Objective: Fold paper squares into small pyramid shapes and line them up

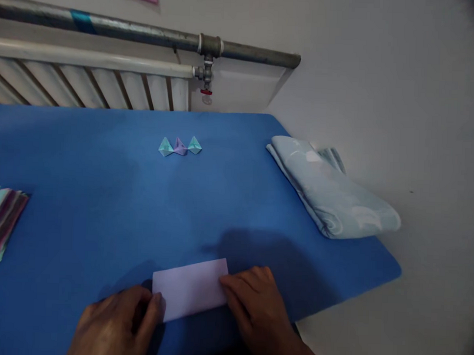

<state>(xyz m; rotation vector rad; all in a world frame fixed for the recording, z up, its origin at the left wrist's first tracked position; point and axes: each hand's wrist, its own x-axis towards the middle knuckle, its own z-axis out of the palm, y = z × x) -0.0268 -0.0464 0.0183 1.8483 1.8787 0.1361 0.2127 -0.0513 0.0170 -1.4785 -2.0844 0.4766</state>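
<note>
A pale purple sheet of paper (192, 290), folded into a rectangle, lies near the front of the blue table. My left hand (117, 318) pinches its left end between thumb and curled fingers. At the right end, the thumb and fingertips of my right hand (258, 305) close on the paper's edge. Farther back stand three small folded paper pieces in a row: a teal one (165, 147), a purple one (179, 146) and another teal one (194, 145).
A stack of coloured paper (4, 224) sits at the left edge of the blue table (104, 193). On the right lies a folded light blue cloth (330, 191), against the wall. Behind the table are a white radiator (104, 85) and a metal pipe (148, 35) with a red-handled valve (207, 75).
</note>
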